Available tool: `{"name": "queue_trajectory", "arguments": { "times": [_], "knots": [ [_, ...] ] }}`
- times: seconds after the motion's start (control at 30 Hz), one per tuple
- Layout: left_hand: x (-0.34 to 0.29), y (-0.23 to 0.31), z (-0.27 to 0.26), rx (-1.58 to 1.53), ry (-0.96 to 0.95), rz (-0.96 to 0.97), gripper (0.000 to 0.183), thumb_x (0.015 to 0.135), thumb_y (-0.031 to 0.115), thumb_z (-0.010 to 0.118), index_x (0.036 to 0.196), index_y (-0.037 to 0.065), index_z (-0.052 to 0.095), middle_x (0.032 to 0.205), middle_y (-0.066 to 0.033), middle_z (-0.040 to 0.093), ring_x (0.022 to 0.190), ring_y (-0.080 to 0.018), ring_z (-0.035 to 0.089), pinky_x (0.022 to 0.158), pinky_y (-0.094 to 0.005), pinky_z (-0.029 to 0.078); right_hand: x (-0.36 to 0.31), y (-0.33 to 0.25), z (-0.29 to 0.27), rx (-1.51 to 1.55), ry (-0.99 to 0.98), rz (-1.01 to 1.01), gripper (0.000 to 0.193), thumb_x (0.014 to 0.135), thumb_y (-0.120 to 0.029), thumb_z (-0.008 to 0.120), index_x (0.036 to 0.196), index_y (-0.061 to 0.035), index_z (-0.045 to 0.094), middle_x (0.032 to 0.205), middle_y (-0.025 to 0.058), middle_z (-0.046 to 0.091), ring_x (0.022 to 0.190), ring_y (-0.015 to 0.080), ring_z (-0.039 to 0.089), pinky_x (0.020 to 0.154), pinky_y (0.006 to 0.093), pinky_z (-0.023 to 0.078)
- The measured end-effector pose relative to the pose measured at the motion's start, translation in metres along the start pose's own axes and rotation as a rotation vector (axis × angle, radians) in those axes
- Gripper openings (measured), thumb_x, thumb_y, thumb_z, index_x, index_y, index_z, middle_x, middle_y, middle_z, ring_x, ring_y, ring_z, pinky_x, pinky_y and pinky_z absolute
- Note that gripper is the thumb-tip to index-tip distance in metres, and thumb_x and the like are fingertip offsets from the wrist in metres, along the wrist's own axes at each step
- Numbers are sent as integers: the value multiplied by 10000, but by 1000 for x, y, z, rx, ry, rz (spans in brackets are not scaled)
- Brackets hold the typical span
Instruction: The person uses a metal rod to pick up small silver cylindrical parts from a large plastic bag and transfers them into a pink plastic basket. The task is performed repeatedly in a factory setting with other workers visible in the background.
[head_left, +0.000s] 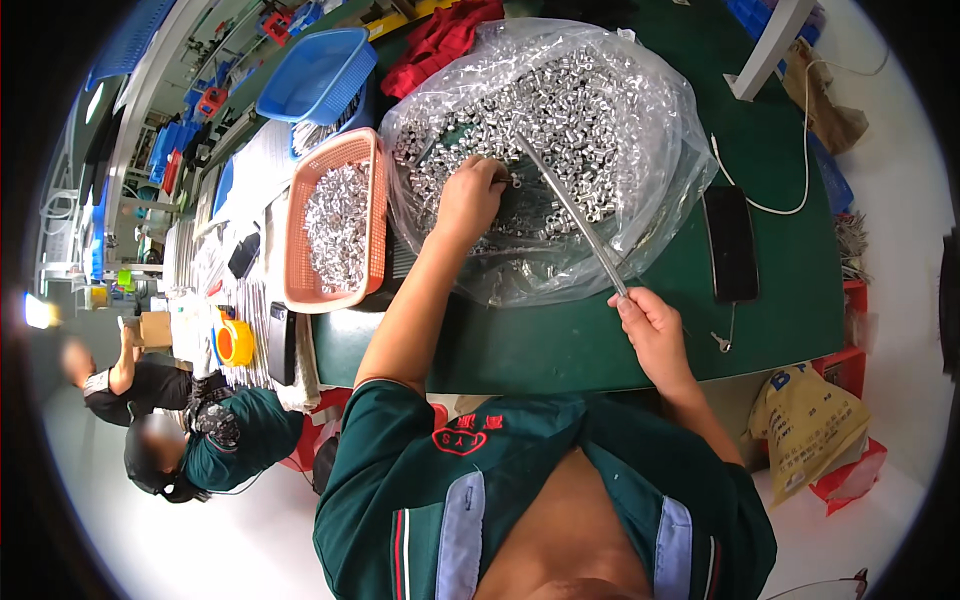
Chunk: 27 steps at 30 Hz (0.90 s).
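Observation:
My right hand (652, 330) is closed around the near end of a long thin silver metal rod (580, 218). The rod slants up and to the left, its far end over a heap of small shiny metal pieces (570, 110). These pieces lie on a large clear plastic bag (675, 130), spread open on the green table. Over the left part of the heap reaches my left hand (472, 200), fingers curled together among the pieces. A small metal piece shows right by its fingertips; whether they grip one is hidden.
A pink basket (376, 215) of small metal pieces stands left of the bag, with a blue basket (300, 92) behind it. Red cloth (440, 45) lies at the back. A black phone (731, 243) and white cable (806, 150) are at right. Two people (235, 430) are at the left.

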<state>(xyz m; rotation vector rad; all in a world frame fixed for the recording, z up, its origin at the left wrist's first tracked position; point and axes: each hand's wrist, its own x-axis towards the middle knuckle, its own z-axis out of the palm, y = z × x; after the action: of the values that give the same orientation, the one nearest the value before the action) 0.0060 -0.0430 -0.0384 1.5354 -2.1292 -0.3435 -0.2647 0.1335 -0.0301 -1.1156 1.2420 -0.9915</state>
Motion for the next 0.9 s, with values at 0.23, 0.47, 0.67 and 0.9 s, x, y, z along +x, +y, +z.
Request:
{"name": "queue_trajectory", "arguments": {
  "times": [0.23,0.47,0.67,0.9],
  "knots": [
    [4,1,1,-64,26,33,181,817,119,658,983,57,695,921,-142,642,869,-346,631,778,-413,506,0,-1,0,-12,-2,2,181,960,-148,580,963,20,648,665,-36,482,621,35,407,551,219,356],
    [13,1,1,-22,-50,68,192,811,108,670,986,38,702,914,-155,643,850,-340,632,773,-389,497,-1,-1,1,-29,12,-21,177,958,-146,583,960,20,646,665,-33,486,623,35,414,554,219,361],
    [10,-5,5,-49,-2,56,166,822,96,655,966,15,674,929,-161,646,859,-343,632,769,-392,497,0,-2,1,-32,12,-21,170,957,-138,583,957,20,645,656,-31,476,613,36,407,548,217,355],
    [6,-2,-2,-44,27,23,195,823,82,647,1009,26,665,973,-163,650,885,-342,636,782,-397,499,0,-1,1,-47,18,-45,168,956,-132,583,960,23,647,654,-32,479,609,35,405,540,221,352]
  ]
}}
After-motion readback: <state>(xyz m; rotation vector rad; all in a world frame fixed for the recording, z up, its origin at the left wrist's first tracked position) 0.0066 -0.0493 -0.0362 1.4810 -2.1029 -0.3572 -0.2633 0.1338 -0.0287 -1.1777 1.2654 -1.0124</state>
